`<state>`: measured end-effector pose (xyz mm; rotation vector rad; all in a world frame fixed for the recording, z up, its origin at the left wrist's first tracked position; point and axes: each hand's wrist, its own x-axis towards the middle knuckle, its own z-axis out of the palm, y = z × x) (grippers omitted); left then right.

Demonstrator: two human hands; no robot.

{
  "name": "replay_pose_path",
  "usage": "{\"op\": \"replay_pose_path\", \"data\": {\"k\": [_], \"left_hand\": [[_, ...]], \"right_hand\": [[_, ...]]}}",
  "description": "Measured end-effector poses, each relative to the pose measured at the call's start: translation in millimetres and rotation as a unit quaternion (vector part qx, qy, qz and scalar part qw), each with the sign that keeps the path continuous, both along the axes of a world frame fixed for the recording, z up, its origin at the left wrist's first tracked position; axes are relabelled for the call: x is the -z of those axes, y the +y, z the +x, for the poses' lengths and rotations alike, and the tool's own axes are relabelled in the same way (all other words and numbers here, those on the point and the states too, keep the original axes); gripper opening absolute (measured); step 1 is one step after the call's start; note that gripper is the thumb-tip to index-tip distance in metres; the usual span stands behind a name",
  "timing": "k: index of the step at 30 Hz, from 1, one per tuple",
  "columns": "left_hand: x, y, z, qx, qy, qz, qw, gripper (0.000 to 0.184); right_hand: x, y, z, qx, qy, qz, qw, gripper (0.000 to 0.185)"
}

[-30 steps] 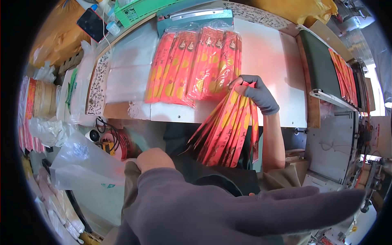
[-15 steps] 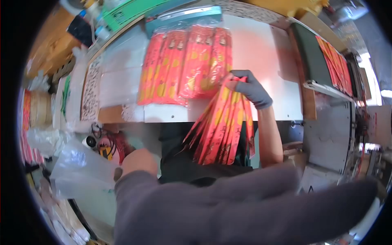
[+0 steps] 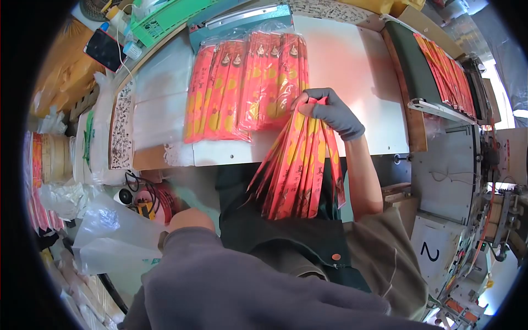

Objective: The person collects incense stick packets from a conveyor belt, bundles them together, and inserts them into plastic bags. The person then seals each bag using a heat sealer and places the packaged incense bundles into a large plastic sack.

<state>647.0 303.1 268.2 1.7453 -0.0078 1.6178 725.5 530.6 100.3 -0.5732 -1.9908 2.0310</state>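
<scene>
Fingers of gray-gloved left hand (image 3: pixel 236 283) near, low in view; cut off by bottom edge, so open or closed cannot tell. Half second ago stretched far right; now lower. Left: clear plastic bag (image 3: pixel 113 225). Far centre: two plastic-wrapped packs (image 3: pixel 258 82) on white counter (image 3: pixel 352 66). Middle: fanned bunch of red strips (image 3: pixel 300 165) hanging before counter's near edge, dark apron (image 3: pixel 338 236) below now uncovered. Right hand (image 3: pixel 335 113) keeps pinching bunch's top, apparently sole support. Far right: loose strips (image 3: pixel 443 71) on green board (image 3: pixel 410 71).
</scene>
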Motion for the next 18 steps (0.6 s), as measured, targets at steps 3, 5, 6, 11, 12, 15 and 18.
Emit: {"op": "replay_pose_path", "data": {"k": [3, 5, 6, 11, 12, 15, 18], "left_hand": [[-1, 2, 7, 0.005, 0.002, -0.004, 1.0, 0.048], [-1, 3, 11, 0.01, -0.001, -0.004, 1.0, 0.048], [0, 4, 13, 0.014, 0.0, -0.004, 1.0, 0.048], [-2, 3, 15, 0.031, -0.002, -0.009, 0.999, 0.049], [-1, 3, 12, 0.032, -0.001, -0.008, 0.999, 0.049], [0, -1, 5, 0.036, 0.006, -0.008, 0.999, 0.049], [3, -1, 1, 0.034, 0.011, -0.012, 0.999, 0.049]], "right_hand": [[-5, -4, 1, -0.003, 0.004, 0.0, 1.0, 0.013], [-4, -2, 2, -0.009, -0.007, -0.005, 1.0, 0.014], [-2, -1, 2, 0.004, -0.012, -0.001, 1.0, 0.014], [-4, -4, 5, 0.024, -0.019, -0.004, 1.0, 0.014], [-3, -4, 2, 0.019, -0.016, -0.003, 1.0, 0.014], [-8, -1, 2, -0.011, -0.028, -0.006, 1.0, 0.014], [-7, -4, 2, 0.015, -0.014, 0.016, 1.0, 0.014]]}}
